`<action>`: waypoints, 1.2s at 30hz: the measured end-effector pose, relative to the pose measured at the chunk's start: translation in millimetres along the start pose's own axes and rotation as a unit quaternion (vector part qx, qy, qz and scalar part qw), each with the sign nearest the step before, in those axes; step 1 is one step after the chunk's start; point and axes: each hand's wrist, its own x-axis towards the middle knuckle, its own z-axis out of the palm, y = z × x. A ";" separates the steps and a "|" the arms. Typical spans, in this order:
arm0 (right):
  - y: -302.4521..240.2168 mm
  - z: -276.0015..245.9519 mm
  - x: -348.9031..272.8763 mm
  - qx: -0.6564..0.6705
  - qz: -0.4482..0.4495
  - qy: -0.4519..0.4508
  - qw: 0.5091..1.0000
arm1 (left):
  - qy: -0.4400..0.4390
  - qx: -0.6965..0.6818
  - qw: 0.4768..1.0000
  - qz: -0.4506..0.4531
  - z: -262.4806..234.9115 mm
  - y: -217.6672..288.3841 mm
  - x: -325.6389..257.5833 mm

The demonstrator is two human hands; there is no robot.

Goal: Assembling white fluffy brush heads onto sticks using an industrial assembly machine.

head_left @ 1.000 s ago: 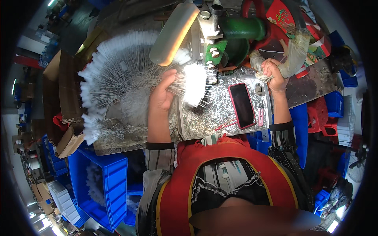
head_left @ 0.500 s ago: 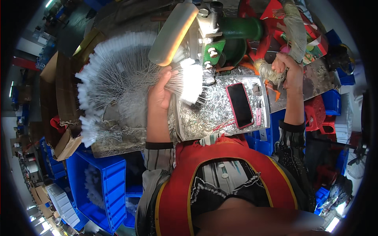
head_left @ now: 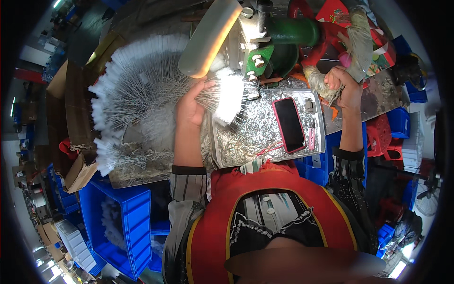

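My left hand [head_left: 190,106] is closed round the thin wire stems of a bunch of small brushes [head_left: 229,97]. Their white bristle ends fan out to the right, under the lit lamp and beside the green press [head_left: 260,59]. At the right, my right hand [head_left: 345,89] is curled closed at the plastic-wrapped end of the press's lever handle [head_left: 318,80]. Its fingers partly hide the grip. Left of my left hand spreads a large pile of the same wire-stemmed white brushes [head_left: 137,75].
A lamp [head_left: 208,40] hangs over the bunch. On the foil-covered board [head_left: 246,142] lie a red-cased phone [head_left: 289,125] and pink thread snips [head_left: 311,135]. Blue bins [head_left: 137,227] stand below left, a cardboard box [head_left: 59,109] at the left, red stools [head_left: 378,135] at the right.
The top bolt of the press now shows more thread, and the red lever has shifted slightly. My left hand and the brush bunch have moved a little leftward; both hands keep their hold.
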 end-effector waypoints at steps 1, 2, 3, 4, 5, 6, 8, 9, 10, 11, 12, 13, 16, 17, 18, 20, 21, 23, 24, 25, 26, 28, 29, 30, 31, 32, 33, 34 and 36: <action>-1.2 -1.0 0.5 0.002 0.001 -0.007 1.000 | 0.004 0.002 1.000 -0.003 1.1 0.0 0.8; -4.3 -0.5 1.2 0.003 0.002 -0.007 1.000 | 0.005 0.003 1.000 -0.004 1.4 1.0 0.5; -8.4 0.0 2.2 0.011 0.033 0.003 0.999 | 0.004 0.008 1.000 -0.004 1.4 2.1 0.2; -11.8 0.4 3.2 0.018 0.063 0.012 0.998 | 0.003 0.013 1.000 -0.004 1.2 3.0 -0.1; -13.8 -0.8 5.0 0.018 0.064 0.013 0.998 | 0.003 0.013 1.000 -0.004 0.5 2.4 1.0; -15.5 -2.6 7.1 0.006 0.067 0.005 0.998 | 0.003 0.011 1.000 -0.003 -0.8 1.6 2.1; -16.6 -2.9 8.4 -0.005 0.071 -0.004 0.997 | 0.006 0.010 1.000 0.000 -1.8 1.1 2.8; -16.6 -1.9 7.9 0.002 0.061 -0.012 0.998 | 0.007 0.011 1.000 0.004 -1.6 1.4 2.4; -16.1 -0.6 7.5 0.010 0.051 -0.021 0.998 | 0.008 0.013 1.000 0.009 -1.5 1.7 1.5; -10.6 1.4 5.1 0.010 0.052 -0.021 0.998 | 0.009 0.013 1.000 0.009 -0.9 1.4 1.5; -2.3 3.6 0.1 0.001 -0.011 0.007 1.000 | 0.006 0.018 1.000 0.004 1.9 1.8 0.9; 7.5 4.0 -4.4 -0.008 -0.074 0.034 0.997 | 0.002 0.022 1.000 0.000 3.7 2.2 0.3; 50.4 -6.9 1.8 -0.010 -0.185 -0.061 0.981 | -0.019 0.011 1.000 0.020 6.5 1.9 -0.7; 51.0 -3.0 3.3 -0.013 -0.168 -0.061 0.984 | -0.017 0.010 1.000 0.024 5.8 1.6 -1.9; 45.9 -3.1 2.4 -0.011 -0.169 -0.065 0.983 | -0.013 0.010 0.999 0.039 5.4 0.2 -3.3; 24.9 -6.3 -1.5 -0.002 -0.068 -0.025 0.997 | -0.007 0.012 0.998 0.057 6.0 -2.6 -5.5; 15.7 -4.6 -1.4 0.011 -0.026 -0.011 1.000 | -0.001 -0.002 0.998 0.070 5.3 -4.2 -7.0; -2.4 4.0 -1.7 0.006 -0.008 -0.003 1.000 | 0.013 -0.011 0.996 0.091 7.3 -6.0 -10.8; -8.1 7.3 -0.8 0.000 0.010 0.004 1.000 | 0.012 -0.012 0.996 0.091 8.2 -6.3 -11.8; -9.9 9.1 0.3 0.002 0.026 0.022 0.999 | 0.022 -0.010 0.995 0.099 8.6 -6.5 -12.4; -10.6 8.2 0.5 0.000 0.025 0.022 0.999 | 0.032 -0.009 0.994 0.106 9.4 -7.1 -12.7; -9.9 6.0 0.9 0.005 0.014 0.005 1.000 | 0.033 -0.003 0.993 0.117 9.3 -11.1 -9.7; -8.0 4.5 0.5 0.005 0.012 0.006 1.000 | 0.033 0.004 0.991 0.127 10.8 -11.4 -8.6; -4.9 2.4 0.0 -0.002 -0.001 0.005 1.000 | 0.032 0.004 0.991 0.127 12.5 -11.1 -8.8; -3.8 1.4 -0.2 -0.009 -0.015 0.004 1.000 | 0.032 0.008 0.991 0.128 14.8 -10.2 -9.7; -3.5 1.6 -0.3 -0.009 -0.015 0.005 1.000 | 0.034 0.011 0.991 0.128 15.5 -10.2 -10.1; -3.8 2.1 -0.5 -0.006 -0.002 0.012 1.000 | 0.034 0.012 0.991 0.127 15.0 -10.9 -9.5; -4.4 2.3 -0.5 -0.003 0.010 0.019 1.000 | 0.033 0.013 0.991 0.132 14.3 -11.6 -8.7; -11.2 3.3 1.5 -0.001 0.025 0.014 1.000 | 0.034 0.015 0.990 0.137 13.6 -10.8 -9.0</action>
